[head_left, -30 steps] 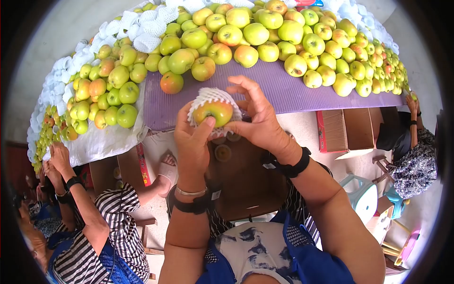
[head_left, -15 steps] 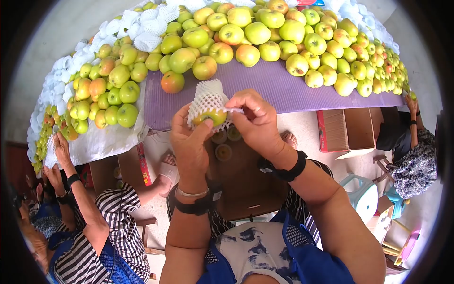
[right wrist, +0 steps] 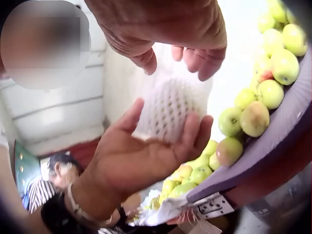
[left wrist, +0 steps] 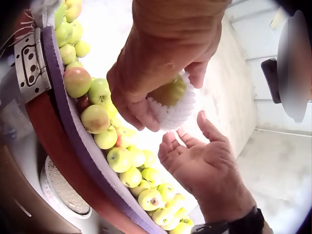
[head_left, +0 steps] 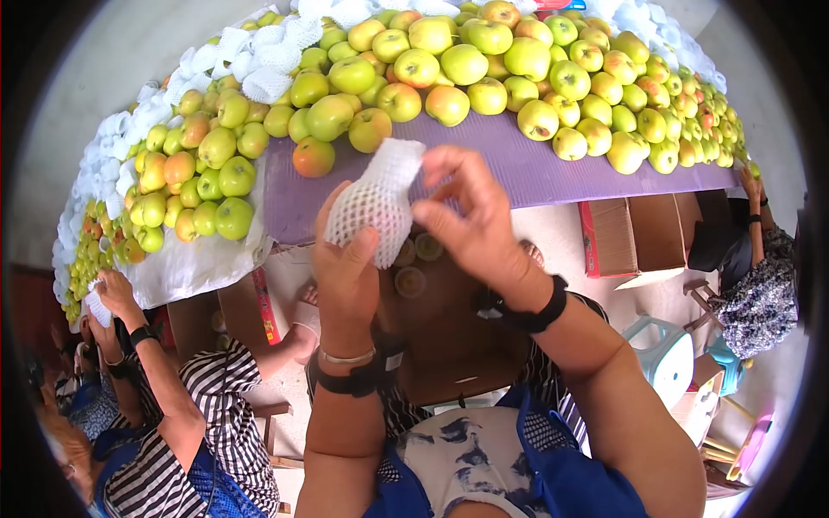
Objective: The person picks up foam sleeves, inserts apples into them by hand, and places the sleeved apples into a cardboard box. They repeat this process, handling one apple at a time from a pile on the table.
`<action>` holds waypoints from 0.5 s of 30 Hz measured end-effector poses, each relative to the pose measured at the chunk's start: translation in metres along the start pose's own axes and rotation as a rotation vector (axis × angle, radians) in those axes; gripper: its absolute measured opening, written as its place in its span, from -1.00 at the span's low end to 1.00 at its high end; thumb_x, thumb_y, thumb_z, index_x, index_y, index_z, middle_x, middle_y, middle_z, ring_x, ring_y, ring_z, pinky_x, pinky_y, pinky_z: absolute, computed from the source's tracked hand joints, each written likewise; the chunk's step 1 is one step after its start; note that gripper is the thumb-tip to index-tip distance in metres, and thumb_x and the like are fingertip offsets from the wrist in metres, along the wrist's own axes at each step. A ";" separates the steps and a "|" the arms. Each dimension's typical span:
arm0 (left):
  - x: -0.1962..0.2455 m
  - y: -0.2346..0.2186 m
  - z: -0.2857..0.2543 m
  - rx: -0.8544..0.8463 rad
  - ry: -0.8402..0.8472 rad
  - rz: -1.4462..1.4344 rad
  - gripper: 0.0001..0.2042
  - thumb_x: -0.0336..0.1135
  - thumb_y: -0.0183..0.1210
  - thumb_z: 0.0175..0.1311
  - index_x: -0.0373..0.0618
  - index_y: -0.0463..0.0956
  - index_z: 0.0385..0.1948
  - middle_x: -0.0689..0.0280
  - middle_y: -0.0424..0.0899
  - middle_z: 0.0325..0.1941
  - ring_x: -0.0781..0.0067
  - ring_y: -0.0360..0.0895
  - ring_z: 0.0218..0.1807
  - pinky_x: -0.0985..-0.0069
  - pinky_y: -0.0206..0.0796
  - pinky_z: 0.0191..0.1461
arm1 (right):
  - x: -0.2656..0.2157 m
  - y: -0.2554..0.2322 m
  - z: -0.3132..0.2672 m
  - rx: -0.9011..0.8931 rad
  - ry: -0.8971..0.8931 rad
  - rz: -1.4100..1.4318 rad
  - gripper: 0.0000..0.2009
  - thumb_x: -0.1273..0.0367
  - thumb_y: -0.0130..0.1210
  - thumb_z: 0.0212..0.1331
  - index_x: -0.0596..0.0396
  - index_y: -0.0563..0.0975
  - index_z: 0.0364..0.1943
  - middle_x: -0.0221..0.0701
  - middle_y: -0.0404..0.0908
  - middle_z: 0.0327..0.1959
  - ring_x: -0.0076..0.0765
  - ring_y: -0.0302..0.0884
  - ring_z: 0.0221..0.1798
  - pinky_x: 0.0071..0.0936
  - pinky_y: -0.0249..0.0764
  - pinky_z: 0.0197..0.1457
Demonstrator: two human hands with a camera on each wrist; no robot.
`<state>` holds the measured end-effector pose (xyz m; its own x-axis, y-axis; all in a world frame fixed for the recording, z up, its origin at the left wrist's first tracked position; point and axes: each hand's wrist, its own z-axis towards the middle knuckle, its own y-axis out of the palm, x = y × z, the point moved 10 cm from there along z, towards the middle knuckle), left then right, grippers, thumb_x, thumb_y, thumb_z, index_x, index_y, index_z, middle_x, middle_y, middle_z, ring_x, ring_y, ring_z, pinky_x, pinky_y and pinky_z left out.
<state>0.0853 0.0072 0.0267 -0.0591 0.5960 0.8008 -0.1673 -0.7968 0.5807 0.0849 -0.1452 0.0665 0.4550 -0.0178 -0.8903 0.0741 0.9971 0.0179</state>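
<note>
My left hand (head_left: pixel 345 281) grips an apple wrapped in a white foam net (head_left: pixel 370 216), just in front of the table edge in the head view. The net's narrow sleeve end points up past the fruit. In the left wrist view the green-yellow apple (left wrist: pixel 169 92) shows bare at one end, between fingers and net. My right hand (head_left: pixel 473 220) is just to the right of the net, fingers parted and loosely bent, with nothing in them. In the left wrist view that right hand (left wrist: pixel 204 163) has its palm turned up, apart from the netted apple.
Loose apples (head_left: pixel 463 64) are heaped on a purple mat (head_left: pixel 484 160), with white foam nets (head_left: pixel 268 82) piled behind them. Below my hands stands a brown carton (head_left: pixel 449 345) holding netted apples. Another person's hands (head_left: pixel 117 293) work at the left; an open box (head_left: pixel 635 233) stands at the right.
The foam net has gone from bunched around the apple to covering it in the head view, its sleeve end drawn upward. My right hand pinched the net's edge, then let go and moved clear.
</note>
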 end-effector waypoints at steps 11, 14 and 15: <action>-0.029 0.005 -0.007 0.040 -0.306 -0.066 -0.55 -0.15 0.03 0.27 -0.29 0.23 0.05 0.13 0.46 0.00 0.28 0.51 -0.03 0.32 0.48 -0.09 | 0.020 -0.026 0.017 -0.070 0.084 -0.045 -0.86 0.41 0.23 0.01 0.17 0.53 -0.42 -0.49 0.51 -0.41 -0.61 0.42 -0.33 -0.58 0.38 -0.20; -0.038 0.006 -0.010 0.069 -0.330 -0.168 -0.57 -0.16 0.01 0.29 -0.27 0.24 0.06 0.15 0.47 0.00 0.29 0.51 -0.04 0.36 0.47 -0.07 | 0.037 -0.022 0.010 -0.066 0.288 0.128 -0.87 0.42 0.24 0.01 0.18 0.53 -0.43 -0.50 0.53 -0.52 -0.65 0.42 -0.38 -0.61 0.39 -0.27; -0.038 0.007 -0.009 0.031 -0.313 -0.149 -0.56 -0.14 -0.01 0.30 -0.27 0.24 0.07 0.14 0.46 0.02 0.26 0.50 -0.01 0.31 0.46 -0.04 | 0.044 -0.019 0.008 -0.064 0.357 0.208 -0.87 0.42 0.24 0.00 0.18 0.53 -0.44 -0.50 0.53 -0.55 -0.66 0.43 -0.40 -0.62 0.39 -0.30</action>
<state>0.0775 -0.0198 -0.0007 0.2695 0.6505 0.7101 -0.1214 -0.7086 0.6951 0.1101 -0.1658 0.0307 0.1172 0.2005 -0.9727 -0.0473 0.9794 0.1962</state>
